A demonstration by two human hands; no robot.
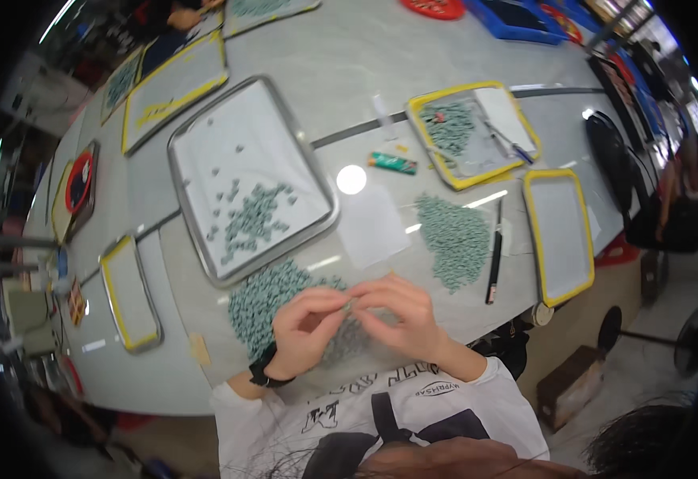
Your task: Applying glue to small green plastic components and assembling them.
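The piece at the fingertips is too small and blurred to identify; left hand hides some pile; red dish cut off above

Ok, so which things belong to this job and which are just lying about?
Likely in use:
left hand, right hand, at a tiny blurred piece
small grey-green pieces piled below
silver-rimmed rectangular tray of similar pieces

Seemingly just lying about:
slim black pen-like tool
green-and-orange oblong packet
white paper sheet

The grey surface shines. Lights glow at left. A black chair and pale floor show at right.
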